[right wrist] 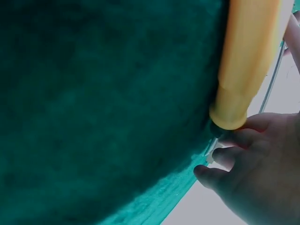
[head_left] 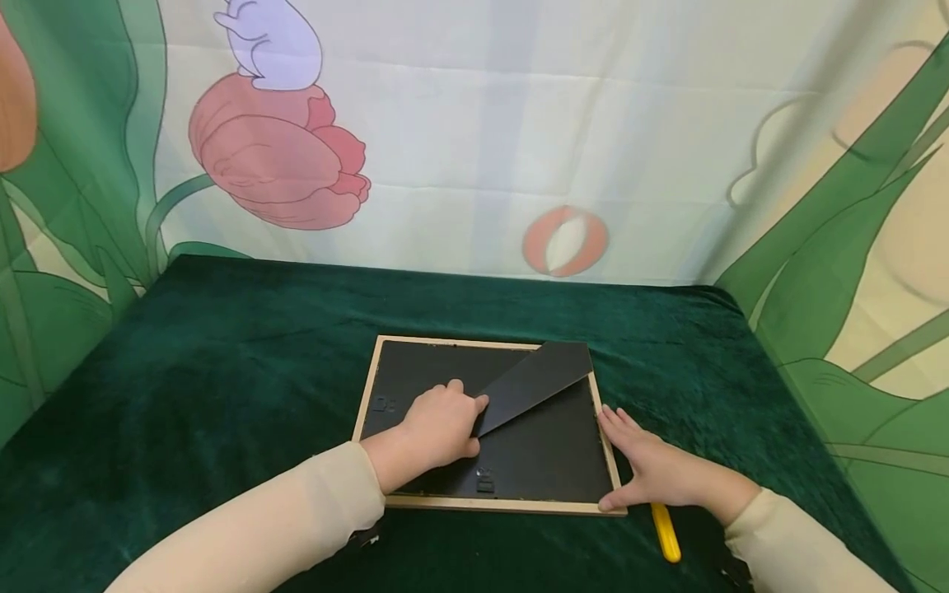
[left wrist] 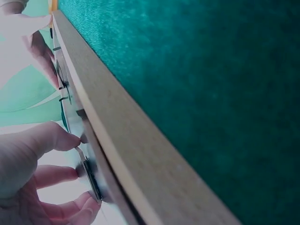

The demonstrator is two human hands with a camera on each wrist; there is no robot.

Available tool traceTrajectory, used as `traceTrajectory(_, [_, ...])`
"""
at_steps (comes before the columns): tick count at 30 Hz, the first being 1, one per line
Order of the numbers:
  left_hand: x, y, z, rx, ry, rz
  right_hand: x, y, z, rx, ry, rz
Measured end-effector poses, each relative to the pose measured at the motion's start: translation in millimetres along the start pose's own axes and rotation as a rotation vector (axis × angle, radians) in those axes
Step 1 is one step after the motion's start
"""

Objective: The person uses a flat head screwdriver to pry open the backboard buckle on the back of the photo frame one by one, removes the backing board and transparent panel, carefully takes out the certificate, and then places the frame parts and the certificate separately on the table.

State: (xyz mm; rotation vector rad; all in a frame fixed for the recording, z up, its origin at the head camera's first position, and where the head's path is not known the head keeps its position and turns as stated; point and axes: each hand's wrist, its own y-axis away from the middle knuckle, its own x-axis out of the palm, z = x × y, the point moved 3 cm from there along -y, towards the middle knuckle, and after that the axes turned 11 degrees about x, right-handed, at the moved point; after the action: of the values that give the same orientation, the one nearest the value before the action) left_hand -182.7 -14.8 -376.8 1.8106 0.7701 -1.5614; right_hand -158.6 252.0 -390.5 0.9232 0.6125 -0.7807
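Note:
A picture frame (head_left: 511, 504) with a light wood rim lies face down, showing its black backing board (head_left: 544, 457). A black easel stand (head_left: 537, 383) runs slantwise across the board, its wide end over the top right corner. My left hand (head_left: 437, 424) is on the board with thumb and index finger on either side of the stand's narrower end, pinching it. In the left wrist view, the thumb (left wrist: 65, 138) and fingertips touch this part. My right hand (head_left: 656, 469) rests against the frame's right rim, fingers stretched along it and thumb at the lower right corner.
A tool with a yellow handle (head_left: 666, 535) lies beside the frame, partly hidden under the right hand. Dark green cloth (head_left: 222, 371) covers the table. Behind it hangs a printed curtain (head_left: 445, 123).

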Motion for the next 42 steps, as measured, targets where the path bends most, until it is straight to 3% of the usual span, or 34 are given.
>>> traceTrajectory(12, [1.6,0.7,1.5,0.016,0.054,-0.020,-1,-0.9,0,0.030,0.011,0.024])
traceTrajectory(20, [-6.8,3.4,1.1,0.028,0.112,-0.057,-5,-1.4,3,0.045,0.067,0.044])
traceTrajectory(35, [0.3,5.4,0.2,-0.006,0.165,-0.044,-7,-1.9,12,0.075,0.156,0.069])
traceTrajectory(42, [-0.5,4.9,2.9,0.013,0.203,-0.051,-9,-0.7,14,0.072,0.175,0.083])
